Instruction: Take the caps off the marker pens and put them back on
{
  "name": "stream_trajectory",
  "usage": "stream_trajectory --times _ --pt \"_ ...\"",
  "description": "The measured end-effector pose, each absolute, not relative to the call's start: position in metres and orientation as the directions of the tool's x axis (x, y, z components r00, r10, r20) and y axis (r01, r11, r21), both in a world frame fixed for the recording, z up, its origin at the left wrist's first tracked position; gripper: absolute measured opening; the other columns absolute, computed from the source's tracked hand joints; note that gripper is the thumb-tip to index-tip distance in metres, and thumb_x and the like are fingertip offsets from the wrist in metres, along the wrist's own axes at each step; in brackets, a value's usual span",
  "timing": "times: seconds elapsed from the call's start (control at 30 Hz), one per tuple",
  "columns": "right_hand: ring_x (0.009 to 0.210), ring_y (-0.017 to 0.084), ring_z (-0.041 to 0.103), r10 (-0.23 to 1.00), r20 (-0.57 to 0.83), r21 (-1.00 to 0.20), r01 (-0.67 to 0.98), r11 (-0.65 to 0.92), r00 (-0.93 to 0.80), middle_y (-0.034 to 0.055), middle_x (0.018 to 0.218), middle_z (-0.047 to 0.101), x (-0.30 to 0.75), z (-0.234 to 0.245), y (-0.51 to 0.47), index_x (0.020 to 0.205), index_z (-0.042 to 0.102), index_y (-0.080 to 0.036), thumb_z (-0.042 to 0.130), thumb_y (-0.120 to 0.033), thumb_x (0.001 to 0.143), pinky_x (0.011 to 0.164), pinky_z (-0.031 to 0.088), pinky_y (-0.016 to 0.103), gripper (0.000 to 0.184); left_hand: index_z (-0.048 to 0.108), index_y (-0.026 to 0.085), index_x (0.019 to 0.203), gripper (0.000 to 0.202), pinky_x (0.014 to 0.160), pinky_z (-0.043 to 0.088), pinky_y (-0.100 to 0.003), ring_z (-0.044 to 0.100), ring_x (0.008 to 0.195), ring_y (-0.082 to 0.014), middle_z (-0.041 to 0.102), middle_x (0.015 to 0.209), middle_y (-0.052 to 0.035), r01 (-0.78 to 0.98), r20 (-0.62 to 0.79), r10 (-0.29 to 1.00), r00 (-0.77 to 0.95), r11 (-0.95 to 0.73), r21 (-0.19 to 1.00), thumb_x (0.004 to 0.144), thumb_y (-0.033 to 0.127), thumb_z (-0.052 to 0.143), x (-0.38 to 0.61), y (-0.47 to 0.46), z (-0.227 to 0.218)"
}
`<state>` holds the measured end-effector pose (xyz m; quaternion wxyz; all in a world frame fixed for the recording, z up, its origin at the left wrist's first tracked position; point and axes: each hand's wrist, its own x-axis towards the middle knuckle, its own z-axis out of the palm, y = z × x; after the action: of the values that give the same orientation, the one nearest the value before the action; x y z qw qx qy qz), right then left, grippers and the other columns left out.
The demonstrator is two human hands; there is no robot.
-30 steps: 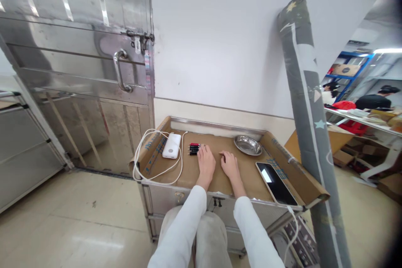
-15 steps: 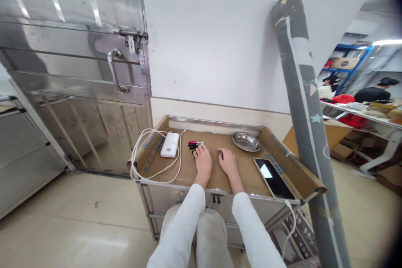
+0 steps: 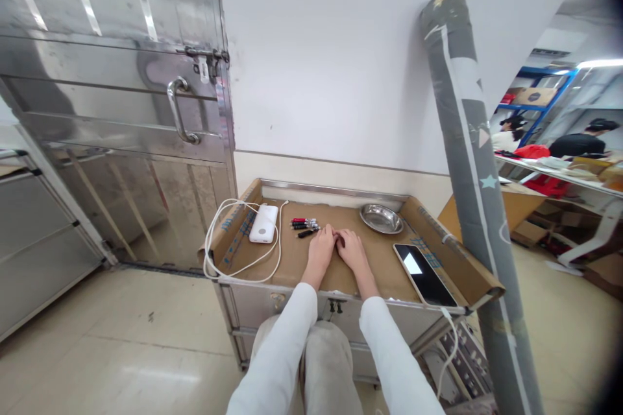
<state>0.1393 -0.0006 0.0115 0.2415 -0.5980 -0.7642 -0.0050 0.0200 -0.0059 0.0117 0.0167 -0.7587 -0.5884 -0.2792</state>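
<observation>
Pens [image 3: 304, 225] lie lengthwise left-to-right; left grip [image 3: 321, 248] sits beside right grip [image 3: 351, 249]; whether clamped, I cannot tell.

A long white fabric sleeve [image 3: 278, 347] towards seven o'clock ends at the bare left hand [image 3: 322, 249]; a matching white fabric sleeve [image 3: 395, 353], five o'clock, ends at the bare right hand [image 3: 352, 251]. Pale greyish-beige cloth trousers [image 3: 331, 366], six o'clock.

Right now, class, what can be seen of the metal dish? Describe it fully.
The metal dish is shallow, shiny and rounded, with a narrow rim, apparently steel. It sits upright on the brown covering, at the back right, beyond the phone. Neither left hand nor right hand touches it.
</observation>
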Motion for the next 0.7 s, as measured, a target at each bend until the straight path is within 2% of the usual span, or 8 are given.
stream_trajectory --times 0.1,0.2,0.43,0.57,0.7 --pt "0.099 0.019 0.053 0.907 0.384 -0.280 0.913 0.296 -0.176 0.0064 0.110 0.063 0.139 0.012 -0.002 0.105 0.062 -0.021 0.042 -0.019 0.087 0.082 0.035 0.029 0.027 0.047 0.016 0.100 0.016 0.064 0.046 -0.021 0.064 0.084 -0.0152 0.062 0.088 -0.0054 0.908 0.399 0.911 0.102 -0.249 0.336 0.094 0.030 0.043 0.019 -0.009 0.016" --pt "0.099 0.020 0.053 0.896 0.399 -0.269 0.909 0.317 -0.195 0.0062 0.110 0.063 0.139 0.012 -0.002 0.108 0.061 -0.022 0.043 -0.021 0.088 0.082 0.035 0.030 0.027 0.047 0.016 0.100 0.016 0.062 0.046 -0.020 0.064 0.083 -0.0149 0.061 0.088 -0.0048 0.904 0.388 0.917 0.094 -0.242 0.353 0.094 0.031 0.043 0.019 -0.012 0.020" --pt "0.098 0.020 0.054 0.899 0.401 -0.245 0.924 0.292 -0.178 0.0076 0.107 0.064 0.141 0.010 0.000 0.108 0.061 -0.022 0.044 -0.022 0.088 0.081 0.036 0.030 0.026 0.047 0.017 0.101 0.013 0.060 0.048 -0.020 0.061 0.081 -0.0127 0.051 0.104 -0.0067 0.880 0.493 0.867 0.076 -0.291 0.376 0.093 0.027 0.044 0.021 -0.011 0.022" --pt "0.094 0.020 0.055 0.887 0.435 -0.279 0.914 0.294 -0.152 0.0072 0.103 0.064 0.143 0.008 0.002 0.103 0.061 -0.021 0.043 -0.024 0.089 0.079 0.037 0.030 0.024 0.045 0.018 0.100 0.009 0.073 0.051 -0.026 0.058 0.088 -0.0143 0.050 0.103 -0.0065 0.786 0.593 0.803 0.062 -0.405 0.467 0.093 0.020 0.043 0.021 -0.014 0.028" --pt "0.093 0.020 0.055 0.881 0.455 -0.323 0.897 0.303 -0.133 0.0081 0.102 0.064 0.144 0.004 0.004 0.102 0.062 -0.019 0.042 -0.026 0.090 0.080 0.038 0.030 0.024 0.044 0.018 0.101 0.010 0.089 0.047 -0.034 0.054 0.100 -0.0174 0.051 0.102 -0.0066 0.705 0.668 0.744 0.021 -0.485 0.518 0.092 0.016 0.043 0.019 -0.015 0.030"
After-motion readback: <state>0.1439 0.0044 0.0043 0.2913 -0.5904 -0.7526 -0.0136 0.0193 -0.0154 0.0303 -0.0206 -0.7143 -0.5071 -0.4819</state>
